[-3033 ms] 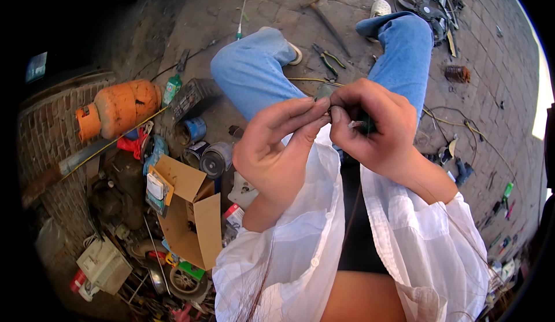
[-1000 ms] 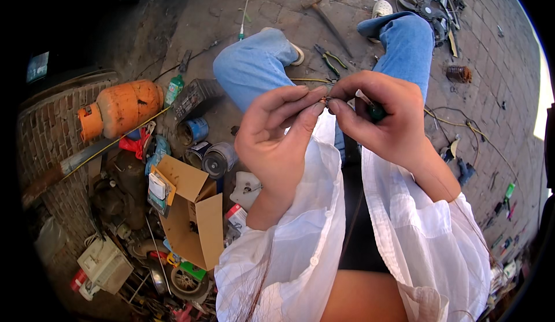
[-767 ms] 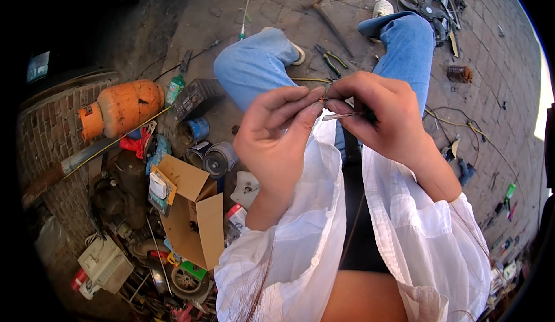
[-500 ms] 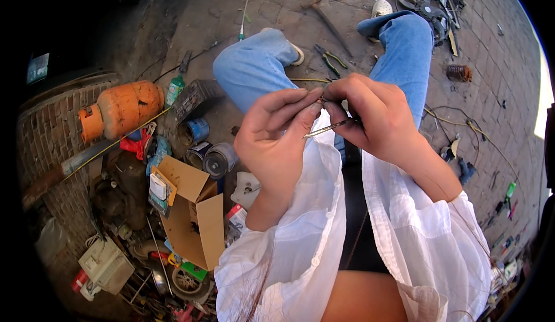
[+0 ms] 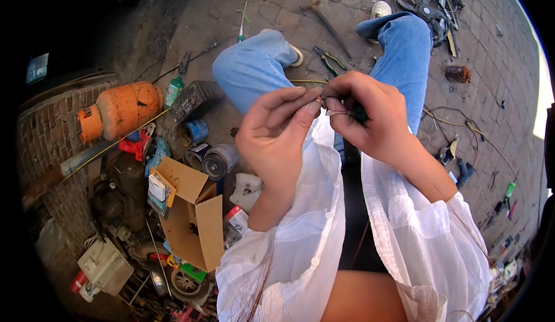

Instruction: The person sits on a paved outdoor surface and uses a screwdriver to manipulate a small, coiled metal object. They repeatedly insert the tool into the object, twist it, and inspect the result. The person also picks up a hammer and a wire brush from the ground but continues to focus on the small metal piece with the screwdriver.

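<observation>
Above my lap, my left hand [image 5: 274,145] pinches a tiny coppery piece [image 5: 320,100] between thumb and fingertips; its exact shape is too small to make out. My right hand [image 5: 378,125] meets it there with thumb and curled index finger and also grips a small tool [image 5: 358,113] with a dark green handle and thin metal tip, pointing left and partly hidden in the fingers. My legs in blue jeans [image 5: 402,50] are bent on either side. Between them, just beyond my hands, lie pliers with green-and-black handles [image 5: 332,62].
Paved ground [image 5: 485,85] holds a hammer [image 5: 326,21], yellow cable [image 5: 471,125], rusty coil [image 5: 457,73] and metal scraps [image 5: 430,10]. At left are an orange gas cylinder [image 5: 127,108], paint cans [image 5: 217,161], an open cardboard box [image 5: 205,229] and mixed clutter beside bricks [image 5: 58,125].
Compared with three seconds ago, both hands are slightly farther forward. The tool in my right hand has turned: its tip pointed up, swung down-left across my thumb, and now points more level leftward.
</observation>
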A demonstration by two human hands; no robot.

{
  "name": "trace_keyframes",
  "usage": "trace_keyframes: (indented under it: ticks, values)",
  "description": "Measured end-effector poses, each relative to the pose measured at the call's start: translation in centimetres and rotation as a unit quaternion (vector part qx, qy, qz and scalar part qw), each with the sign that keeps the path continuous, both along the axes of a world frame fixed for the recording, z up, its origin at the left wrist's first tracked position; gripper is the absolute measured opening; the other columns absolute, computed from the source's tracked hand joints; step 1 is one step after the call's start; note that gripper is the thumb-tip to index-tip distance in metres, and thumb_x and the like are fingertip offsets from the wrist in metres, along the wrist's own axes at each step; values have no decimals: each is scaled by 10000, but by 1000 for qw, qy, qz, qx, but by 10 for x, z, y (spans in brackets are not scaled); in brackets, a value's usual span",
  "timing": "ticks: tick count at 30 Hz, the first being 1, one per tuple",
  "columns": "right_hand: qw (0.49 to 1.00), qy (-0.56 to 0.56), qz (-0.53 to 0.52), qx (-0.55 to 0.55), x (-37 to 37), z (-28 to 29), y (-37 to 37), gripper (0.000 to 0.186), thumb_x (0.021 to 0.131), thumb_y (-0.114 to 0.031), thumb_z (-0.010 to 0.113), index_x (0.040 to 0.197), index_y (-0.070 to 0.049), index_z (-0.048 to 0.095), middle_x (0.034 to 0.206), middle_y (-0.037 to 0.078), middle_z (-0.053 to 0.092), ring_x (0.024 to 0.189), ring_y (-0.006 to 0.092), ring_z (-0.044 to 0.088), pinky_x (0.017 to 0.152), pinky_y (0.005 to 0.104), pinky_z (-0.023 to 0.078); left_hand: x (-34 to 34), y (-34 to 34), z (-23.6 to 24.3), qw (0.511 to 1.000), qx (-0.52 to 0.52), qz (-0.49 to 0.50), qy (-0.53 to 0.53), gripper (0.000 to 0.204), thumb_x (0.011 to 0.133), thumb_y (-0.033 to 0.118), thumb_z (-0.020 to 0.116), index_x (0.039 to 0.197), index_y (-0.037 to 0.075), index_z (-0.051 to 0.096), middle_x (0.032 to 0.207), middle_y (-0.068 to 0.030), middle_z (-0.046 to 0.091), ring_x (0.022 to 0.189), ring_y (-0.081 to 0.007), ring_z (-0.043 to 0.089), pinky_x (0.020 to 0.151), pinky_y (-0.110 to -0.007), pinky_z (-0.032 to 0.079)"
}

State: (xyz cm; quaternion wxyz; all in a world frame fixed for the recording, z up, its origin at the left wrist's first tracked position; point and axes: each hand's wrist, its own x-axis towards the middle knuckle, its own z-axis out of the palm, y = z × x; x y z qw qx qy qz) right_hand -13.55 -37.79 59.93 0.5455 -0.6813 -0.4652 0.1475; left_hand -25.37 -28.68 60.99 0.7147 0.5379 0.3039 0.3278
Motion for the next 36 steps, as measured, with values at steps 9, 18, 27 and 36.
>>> trace_keyframes:
  ticks: [9, 18, 27, 36]
  values:
    - [997, 55, 33, -42, 8, 11, -5, 161, 757, -38, 680, 894, -27, 597, 737, 60, 627, 583, 167, 581, 531, 264, 460, 1, 5, 1, 1000, -7, -8, 13, 230, 797, -108, 650, 1012, -87, 569, 973, -190, 670, 916, -202, 659, 805, -274, 541]
    - [1000, -13, -23, -11, -1, 7, 1, 194, 685, -1, 668, 848, -19, 565, 726, 78, 617, 604, 192, 611, 556, 284, 493, 2, -1, -1, 999, 42, -2, 25, 237, 790, -121, 649, 1010, -91, 567, 965, -184, 671, 924, -208, 661, 805, -273, 541]
    - [978, 207, -11, -21, 1, 6, -2, 107, 764, -28, 652, 858, 6, 614, 685, 32, 606, 569, 73, 522, 509, 222, 422, 5, 0, 1, 998, 56, 11, 28, 250, 772, -112, 667, 999, -74, 571, 939, -213, 682, 862, -192, 673, 773, -264, 545]
    - [982, 184, -34, -37, 5, 19, -4, 106, 749, -32, 672, 835, 4, 623, 712, 18, 629, 528, 44, 479, 480, 199, 384, 2, 0, -1, 965, 256, -5, 46, 242, 781, -140, 640, 1005, -81, 572, 946, -208, 682, 896, -216, 677, 794, -269, 543]
